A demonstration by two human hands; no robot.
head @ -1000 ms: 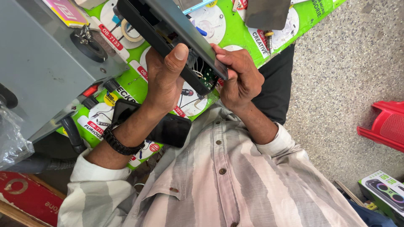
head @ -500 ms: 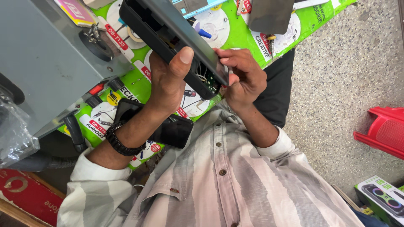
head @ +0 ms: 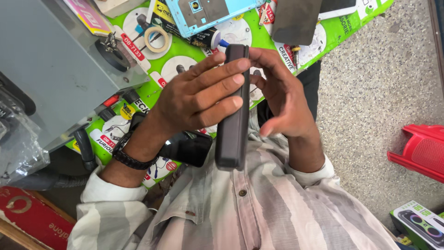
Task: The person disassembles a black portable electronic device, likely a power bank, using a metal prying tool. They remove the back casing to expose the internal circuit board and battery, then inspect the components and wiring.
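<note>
A dark, slim, oblong device [head: 233,125] stands on edge in front of my chest. My left hand [head: 194,92] grips it from the left, fingers wrapped across its side, a black watch on the wrist. My right hand [head: 282,92] touches its top end from the right with fingers curled over the upper edge and the palm open behind it. A black phone [head: 187,148] lies flat under my left forearm on the green mat [head: 185,60].
A grey metal box [head: 51,60] fills the left. On the mat lie a blue phone back cover [head: 203,13], a tape roll [head: 156,39], a dark panel [head: 296,21] and tools. A red plastic stool [head: 421,150] stands on the speckled floor at right.
The device has turned from a tilted, open-side view to standing on edge, and has come down closer to my chest. Both hands shifted grip with it.
</note>
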